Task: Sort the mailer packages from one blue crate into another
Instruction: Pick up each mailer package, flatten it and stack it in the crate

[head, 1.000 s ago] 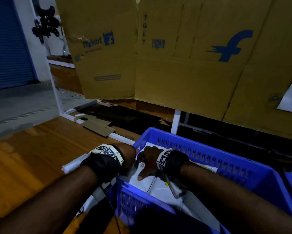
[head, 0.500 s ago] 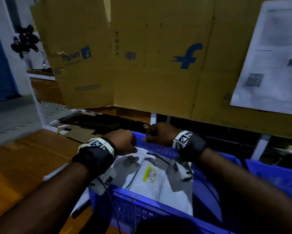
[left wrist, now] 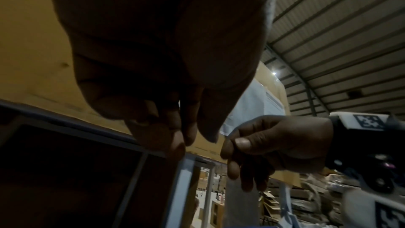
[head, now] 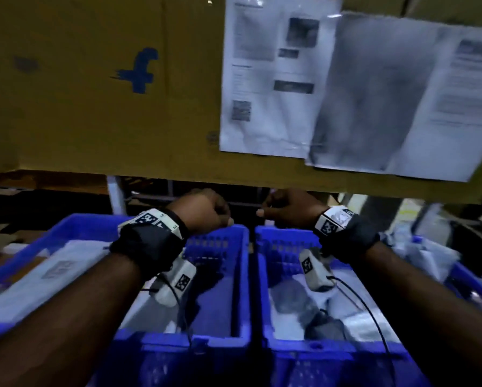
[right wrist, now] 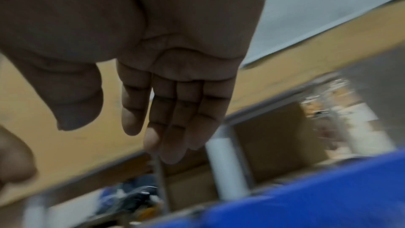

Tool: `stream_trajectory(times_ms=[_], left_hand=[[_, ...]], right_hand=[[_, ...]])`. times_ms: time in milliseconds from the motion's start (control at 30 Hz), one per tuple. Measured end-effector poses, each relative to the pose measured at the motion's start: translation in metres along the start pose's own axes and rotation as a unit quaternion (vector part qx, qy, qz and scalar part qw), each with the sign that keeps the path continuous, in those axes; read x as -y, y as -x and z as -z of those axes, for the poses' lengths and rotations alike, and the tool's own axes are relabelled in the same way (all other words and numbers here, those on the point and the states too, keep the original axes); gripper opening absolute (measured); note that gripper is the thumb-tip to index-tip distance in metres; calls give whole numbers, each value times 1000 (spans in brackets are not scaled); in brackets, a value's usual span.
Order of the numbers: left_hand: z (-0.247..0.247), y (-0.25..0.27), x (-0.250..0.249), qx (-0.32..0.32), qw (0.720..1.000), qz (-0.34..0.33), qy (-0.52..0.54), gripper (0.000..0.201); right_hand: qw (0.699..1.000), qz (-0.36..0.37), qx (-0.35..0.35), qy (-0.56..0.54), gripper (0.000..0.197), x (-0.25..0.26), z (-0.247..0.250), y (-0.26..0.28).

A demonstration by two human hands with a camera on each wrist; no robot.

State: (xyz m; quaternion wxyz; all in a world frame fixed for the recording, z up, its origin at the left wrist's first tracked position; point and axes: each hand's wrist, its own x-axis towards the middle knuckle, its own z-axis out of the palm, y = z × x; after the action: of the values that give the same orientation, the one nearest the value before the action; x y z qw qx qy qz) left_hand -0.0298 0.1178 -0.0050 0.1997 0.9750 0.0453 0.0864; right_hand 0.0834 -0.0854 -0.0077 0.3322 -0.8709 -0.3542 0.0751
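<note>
Two blue perforated plastic crates side by side, walls touching: left crate point(head: 235, 263), right crate point(head: 264, 263)
White flat mailer packages point(head: 75, 263) inside left crate, one with a printed label facing up; white and grey crumpled mailer packages point(head: 295, 305) inside right crate
Left hand point(head: 203, 210) raised above far rim of left crate, fingers curled loosely toward palm, nothing held; left wrist view shows fingertips point(left wrist: 175, 138) hanging bent and empty
Right hand point(head: 292, 206) raised above far rim of right crate, just beside left hand but apart; fingers near straight and relaxed in right wrist view point(right wrist: 175, 110), thumb clear of them, nothing gripped
Black wrist straps with white coded marker tags point(head: 331, 222) on both wrists, small white camera units hanging beneath
Brown corrugated cardboard sheet with blue printed logo point(head: 94, 93) upright behind crates; white printed paper sheets point(head: 273, 79) fixed to it at right, text blurred, not legible
</note>
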Motion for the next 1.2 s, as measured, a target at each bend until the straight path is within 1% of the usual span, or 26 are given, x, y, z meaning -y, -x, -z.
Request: stream_trajectory(times_ms=[100,167,300,333,400,433,500,533,600,633,667,733,767,800,833,867,900,933,967,1000,1033,1067,1100,1133,1167,1200], left_hand=[[-23,-19,-44,0,999,-26,21,14],[-37,-32,-70,-10,999,-28,29,17],[-71,-60,-109,-43,998,-26,46,18],[-81,-66,-114,-55,997,-25,50,18],[-103,-77,-120,-72,995,-19,64,16],[-114,-81,-121,-74,994,-16,77,14],[-132,-88,-120,-73,991,-8,115,11],[-141,-90,-118,-73,988,-4,134,10],[-154,-93,-111,-74,984,7,163,9],[-160,-94,-107,-70,982,12,174,9],[-166,-95,-103,-64,982,15,179,9],[-174,-96,-99,-58,982,15,181,11],[-177,-96,-98,-63,981,13,185,14],[-180,-97,-99,-70,979,12,192,15],[-183,-97,-100,-74,976,10,203,16],[-186,-96,-102,-74,973,9,217,17],[-189,-96,-102,-71,971,9,227,18],[-192,-95,-104,-74,970,10,233,17],[-195,-95,-104,-90,967,11,237,15],[-198,-95,-104,-123,962,15,245,9],[-197,-96,-102,-169,951,22,259,5],[-196,-98,-100,-218,935,32,276,10],[-193,-100,-99,-258,920,36,293,16],[-189,-101,-98,-283,908,38,306,19],[-183,-103,-99,-293,901,39,318,21],[-178,-103,-101,-288,894,39,341,23]], right_hand=[[999,-23,11,38,24,-49,21,20],[995,-21,21,91,24,-76,30,28],[983,-24,51,175,9,-125,27,27],[976,-24,72,205,15,-135,21,25],[959,-29,125,254,31,-150,5,20],[950,-20,151,271,34,-153,-3,19],[940,4,206,273,37,-159,-21,16],[938,6,235,257,37,-162,-30,14],[922,7,287,261,31,-166,-49,17],[915,19,290,279,33,-171,-60,16],[910,32,290,294,40,-179,-72,16],[895,30,303,326,51,-190,-86,19],[891,36,312,327,50,-190,-88,21],[894,56,323,305,44,-191,-88,20],[896,58,335,285,36,-188,-84,19],[901,45,335,272,30,-189,-82,17],[904,15,330,272,25,-186,-76,15],[914,1,306,267,22,-189,-71,11],[928,-17,271,253,25,-193,-61,8],[945,-26,230,230,29,-199,-50,6],[963,-30,182,194,32,-203,-35,7],[978,-28,136,152,32,-210,-24,6],[989,-33,100,102,26,-214,-9,8],[996,-46,64,44,16,-219,3,7],[996,-71,35,-27,8,-222,12,7],[989,-85,10,-116,12,-224,18,6]])
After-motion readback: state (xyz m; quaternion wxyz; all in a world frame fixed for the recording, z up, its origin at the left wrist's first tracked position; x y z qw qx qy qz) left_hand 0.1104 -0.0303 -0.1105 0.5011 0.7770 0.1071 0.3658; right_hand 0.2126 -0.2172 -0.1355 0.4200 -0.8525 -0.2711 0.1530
